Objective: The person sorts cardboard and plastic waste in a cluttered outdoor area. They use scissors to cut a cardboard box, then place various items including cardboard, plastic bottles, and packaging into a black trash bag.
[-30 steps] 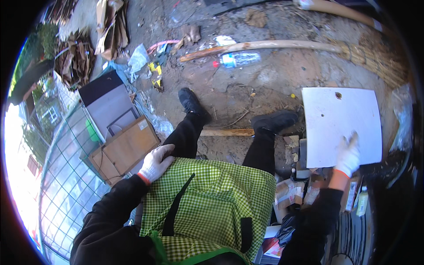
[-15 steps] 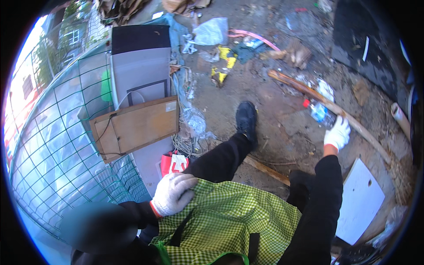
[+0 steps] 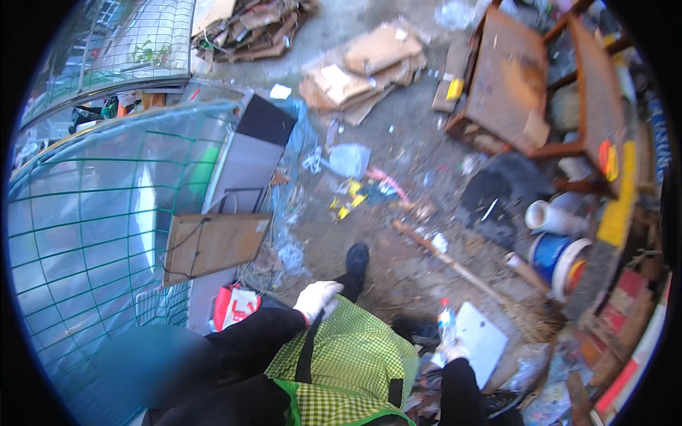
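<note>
My right hand (image 3: 452, 349), in a white glove, is closed round the lower end of a clear plastic bottle (image 3: 446, 323) with a red cap and a blue label. It holds the bottle upright beside a white board (image 3: 482, 341) on the ground. My left hand (image 3: 317, 301), gloved too, grips the edge of a yellow-green checkered bag (image 3: 355, 348) with black straps and green trim, which spreads in front of my body. Part of the left fingers is hidden by the fold of the bag.
A green wire-mesh fence (image 3: 85, 248) stands at left, with a brown panel (image 3: 213, 245) leaning near it. A long wooden stick (image 3: 455, 264) lies on the littered ground. Far off are flattened cardboard (image 3: 366, 64) and wooden furniture (image 3: 504, 78); a blue-and-white bucket (image 3: 554, 257) sits right.
My right hand has picked the bottle up from beside the stick and brought it back toward me. The view has swung to take in more of the far ground; my left hand keeps its grip.
</note>
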Demonstrator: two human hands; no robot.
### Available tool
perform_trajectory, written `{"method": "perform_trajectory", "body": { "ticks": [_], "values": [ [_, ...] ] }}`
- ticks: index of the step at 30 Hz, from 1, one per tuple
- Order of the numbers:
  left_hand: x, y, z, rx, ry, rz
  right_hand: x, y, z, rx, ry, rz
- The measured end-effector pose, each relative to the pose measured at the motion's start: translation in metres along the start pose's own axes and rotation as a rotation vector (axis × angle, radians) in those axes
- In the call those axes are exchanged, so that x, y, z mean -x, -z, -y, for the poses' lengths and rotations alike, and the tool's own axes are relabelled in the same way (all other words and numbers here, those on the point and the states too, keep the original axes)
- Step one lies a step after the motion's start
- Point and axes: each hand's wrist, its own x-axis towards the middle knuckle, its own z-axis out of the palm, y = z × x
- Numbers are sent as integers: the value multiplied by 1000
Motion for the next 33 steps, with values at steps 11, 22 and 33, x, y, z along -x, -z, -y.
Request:
{"method": "perform_trajectory", "body": {
  "ticks": [11, 22, 33],
  "values": [
    [58, 157, 125, 717, 727, -201, 186, 133, 83, -191, 26, 212],
    [-35, 338, 128, 889, 1011, -369, -10, 270, 399, 93, 370, 24],
    [-265, 554, 97, 717, 908, -331, 131, 598, 745, -604, 874, -24]
  ]
}}
